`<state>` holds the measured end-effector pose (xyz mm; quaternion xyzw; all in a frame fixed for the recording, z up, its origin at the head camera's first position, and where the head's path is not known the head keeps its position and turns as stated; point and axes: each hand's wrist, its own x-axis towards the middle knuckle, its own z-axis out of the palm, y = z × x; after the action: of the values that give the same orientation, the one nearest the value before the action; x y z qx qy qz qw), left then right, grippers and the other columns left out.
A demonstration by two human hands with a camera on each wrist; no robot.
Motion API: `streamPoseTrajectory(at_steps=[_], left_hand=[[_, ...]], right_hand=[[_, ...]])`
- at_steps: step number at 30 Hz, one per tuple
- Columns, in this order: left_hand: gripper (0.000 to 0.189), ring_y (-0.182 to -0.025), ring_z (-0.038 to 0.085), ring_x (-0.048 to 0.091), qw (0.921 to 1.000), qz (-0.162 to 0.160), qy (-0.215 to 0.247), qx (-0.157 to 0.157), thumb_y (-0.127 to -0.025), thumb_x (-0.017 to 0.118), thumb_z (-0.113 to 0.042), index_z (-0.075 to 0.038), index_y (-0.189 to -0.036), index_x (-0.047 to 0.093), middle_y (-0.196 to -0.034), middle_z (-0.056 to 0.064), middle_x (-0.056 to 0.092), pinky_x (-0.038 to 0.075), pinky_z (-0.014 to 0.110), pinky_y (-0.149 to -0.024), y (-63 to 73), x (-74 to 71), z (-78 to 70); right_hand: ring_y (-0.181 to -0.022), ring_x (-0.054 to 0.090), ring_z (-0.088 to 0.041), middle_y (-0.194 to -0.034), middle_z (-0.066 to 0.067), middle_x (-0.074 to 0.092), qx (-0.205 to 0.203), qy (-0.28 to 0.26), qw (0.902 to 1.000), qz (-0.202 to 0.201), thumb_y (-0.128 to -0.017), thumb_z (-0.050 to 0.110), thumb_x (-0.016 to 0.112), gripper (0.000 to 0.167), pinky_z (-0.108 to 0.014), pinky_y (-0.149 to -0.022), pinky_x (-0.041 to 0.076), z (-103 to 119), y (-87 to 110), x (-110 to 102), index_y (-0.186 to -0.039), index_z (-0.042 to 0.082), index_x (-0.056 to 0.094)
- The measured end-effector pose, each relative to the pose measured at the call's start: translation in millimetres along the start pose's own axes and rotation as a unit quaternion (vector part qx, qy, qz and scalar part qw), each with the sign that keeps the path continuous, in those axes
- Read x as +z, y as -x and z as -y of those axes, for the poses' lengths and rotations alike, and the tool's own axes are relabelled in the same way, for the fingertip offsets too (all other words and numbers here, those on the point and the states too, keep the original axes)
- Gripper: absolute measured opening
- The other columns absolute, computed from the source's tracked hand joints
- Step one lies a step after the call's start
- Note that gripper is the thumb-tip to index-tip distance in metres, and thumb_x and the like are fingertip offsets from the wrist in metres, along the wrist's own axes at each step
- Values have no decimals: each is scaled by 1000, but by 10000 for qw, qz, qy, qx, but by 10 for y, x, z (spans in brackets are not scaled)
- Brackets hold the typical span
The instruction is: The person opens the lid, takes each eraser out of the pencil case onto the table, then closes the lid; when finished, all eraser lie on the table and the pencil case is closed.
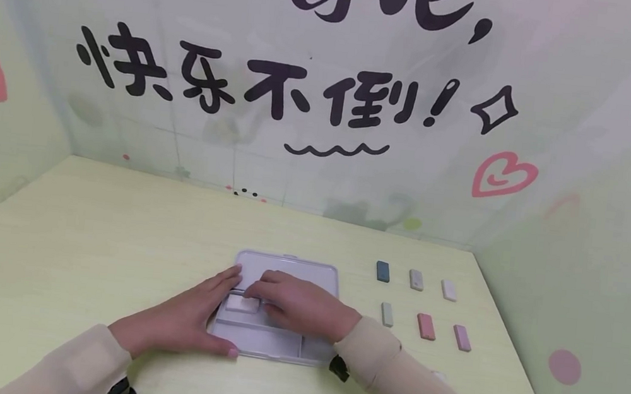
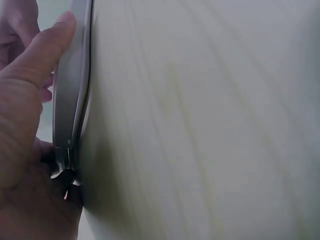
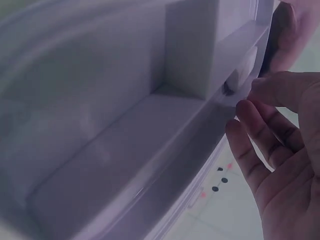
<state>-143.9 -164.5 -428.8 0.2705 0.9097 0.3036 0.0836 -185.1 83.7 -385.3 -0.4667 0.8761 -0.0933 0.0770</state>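
Note:
A flat light-grey case (image 1: 270, 343) with compartments lies on the table, its lid (image 1: 288, 265) opened back. In its far left compartment sits a small white block (image 1: 242, 304), also seen in the right wrist view as a pale block (image 3: 245, 67). My right hand (image 1: 302, 307) reaches over the case, fingertips at the block's right end; whether they touch it is unclear. My left hand (image 1: 184, 321) braces the case's left side, fingers extended toward the hinge and thumb along the near edge. In the left wrist view, that thumb (image 2: 50, 45) lies against the case's side wall (image 2: 70, 90).
Right of the case, small blocks lie in two rows: dark blue (image 1: 382, 271), grey (image 1: 416, 280), white (image 1: 448, 290), pale green (image 1: 387, 314), red (image 1: 426, 326) and purple (image 1: 462, 338). Another pale item (image 1: 438, 376) shows partly behind the right sleeve. Printed walls (image 1: 230, 132) enclose the table.

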Motion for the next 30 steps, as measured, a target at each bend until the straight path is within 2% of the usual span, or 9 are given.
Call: streamPoseTrajectory(at_steps=[7,12,18,25,30], left_hand=[[125,-157,43,32,10000,-1,48,3,-75,82,-72,2,-162,30,-176,14,20,38,65,-120,20,-2,11],[124,-158,44,31,10000,-12,85,-4,-76,82,-71,1,-163,30,-176,14,20,38,66,-119,39,0,24],[123,-157,44,32,9999,-44,108,59,-76,82,-71,-1,-163,31,-176,15,21,38,66,-119,31,-1,30],[120,-157,44,32,9997,-94,172,164,-76,83,-70,-4,-162,33,-175,16,21,37,66,-120,7,7,24],[122,-157,43,33,9998,-92,115,135,-75,83,-70,-1,-162,33,-175,14,22,37,66,-120,2,17,19]], right_hand=[[-97,58,-4,-119,5,62,-182,943,9953,104,-100,3,64,53,-7,-75,46,80,-162,61,-146,29,61],[-95,56,-4,-115,5,59,-196,1239,9919,204,-99,2,66,59,-8,-71,43,117,-216,100,-148,34,58],[-87,52,-4,-110,4,56,-37,989,9944,370,-99,3,66,56,-8,-69,42,132,-237,62,-146,32,58],[-83,49,-5,-105,6,54,180,586,9957,695,-96,7,71,44,-11,-66,42,159,-255,-50,-134,27,60],[-86,51,-4,-108,6,59,157,558,9940,923,-97,11,73,50,-10,-72,42,147,-250,-71,-143,26,62]])
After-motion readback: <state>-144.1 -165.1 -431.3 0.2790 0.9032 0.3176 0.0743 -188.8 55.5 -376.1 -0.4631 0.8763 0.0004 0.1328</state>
